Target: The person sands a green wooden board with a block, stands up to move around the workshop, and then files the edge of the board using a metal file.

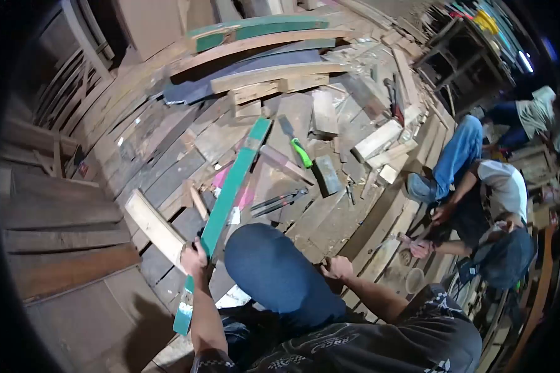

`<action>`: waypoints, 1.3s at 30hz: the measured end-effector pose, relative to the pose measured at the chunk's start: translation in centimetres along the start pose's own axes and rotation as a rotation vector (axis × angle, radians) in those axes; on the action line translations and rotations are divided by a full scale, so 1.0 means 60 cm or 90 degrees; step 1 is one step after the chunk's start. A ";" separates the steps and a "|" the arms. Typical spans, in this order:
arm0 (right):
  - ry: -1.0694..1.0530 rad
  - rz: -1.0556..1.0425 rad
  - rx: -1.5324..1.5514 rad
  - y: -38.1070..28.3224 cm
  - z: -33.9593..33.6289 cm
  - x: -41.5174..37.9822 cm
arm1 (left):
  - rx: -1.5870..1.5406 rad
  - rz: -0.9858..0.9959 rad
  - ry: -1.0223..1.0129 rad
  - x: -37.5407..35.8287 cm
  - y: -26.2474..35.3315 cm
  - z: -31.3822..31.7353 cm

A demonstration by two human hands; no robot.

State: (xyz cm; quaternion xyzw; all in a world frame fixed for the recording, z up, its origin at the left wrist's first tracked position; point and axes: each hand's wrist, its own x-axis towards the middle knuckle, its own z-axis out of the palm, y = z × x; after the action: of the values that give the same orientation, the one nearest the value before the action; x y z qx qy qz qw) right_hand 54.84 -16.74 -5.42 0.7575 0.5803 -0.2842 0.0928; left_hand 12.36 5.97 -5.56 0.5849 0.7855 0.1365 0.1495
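Note:
My left hand (195,258) is closed around a long green-painted wooden strip (226,194), which slants across the floor at left of centre. Beside that hand lies a pale board (155,227). My right hand (338,268) is closed low at centre right; a small dark brown thing shows at its fingers, too unclear to name. A rounded dark blue cloth shape (261,264) bulges between the two hands. Beyond it lie dark-handled pliers or cutters (280,202), a chisel-like tool with a green handle (300,152) and a block with a grey face (327,175).
Curved wooden pieces (274,77), some green, lie across the far floor. Pale blocks (378,140) sit right of centre. At right a co-worker in a cap (510,255) sits with both hands at a tool over long planks. Another person (535,112) is farther back.

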 end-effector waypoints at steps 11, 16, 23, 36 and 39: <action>0.008 0.011 -0.018 -0.002 0.007 0.006 | 0.001 -0.057 -0.069 0.006 0.018 -0.030; 0.011 -0.005 0.008 0.000 0.012 0.005 | -0.011 -0.031 -0.002 0.004 0.017 -0.027; 0.009 0.011 -0.013 -0.002 0.016 0.012 | -0.001 -0.009 0.013 0.006 0.015 -0.012; 0.110 -0.108 0.022 -0.004 0.005 0.003 | -0.029 -0.063 -0.083 0.011 0.007 -0.035; 0.115 -0.198 -0.013 -0.011 -0.020 0.041 | -0.096 -0.094 -0.139 0.015 -0.013 -0.005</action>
State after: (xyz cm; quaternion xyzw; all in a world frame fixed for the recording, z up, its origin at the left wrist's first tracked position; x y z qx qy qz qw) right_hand 55.01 -13.93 -5.61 0.6797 0.6997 -0.2200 0.0032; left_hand 11.33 6.61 -5.64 0.5242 0.7927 0.1194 0.2873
